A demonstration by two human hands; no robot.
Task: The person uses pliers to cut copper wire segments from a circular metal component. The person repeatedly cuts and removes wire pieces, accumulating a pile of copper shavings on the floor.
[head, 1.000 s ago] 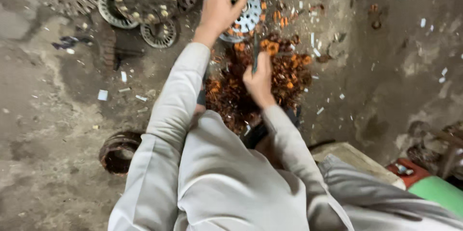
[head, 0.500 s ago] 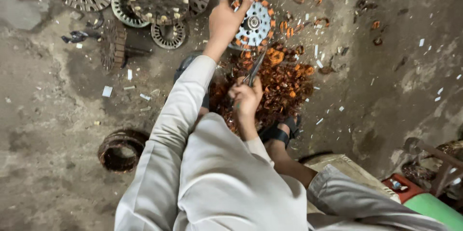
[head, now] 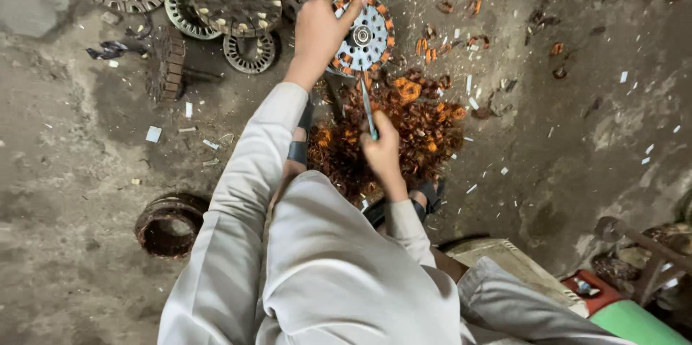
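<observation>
**Fingers on a wound motor disc, tool poised below it**

Fingers of the left hand are clamped on the left rim of a round motor stator, a perforated metal disc ringed with orange copper coils, holding it tilted up off the floor. Left of those fingers lie stripped metal discs in a heap, and well below them a rusty ring sits on the concrete. Just under the stator, the right hand is closed around a thin metal tool, whose tip points up toward the disc's lower edge. Around and right of this hand spreads a pile of copper wire scraps.

The stator looks stiff and fairly heavy, a laminated steel body with sharp slot edges; the rim, where the left hand already grips, seems the safest hold. The copper windings look soft and springy, likely to snag or prick, so they are better worked with the tool than by bare fingertips.
</observation>
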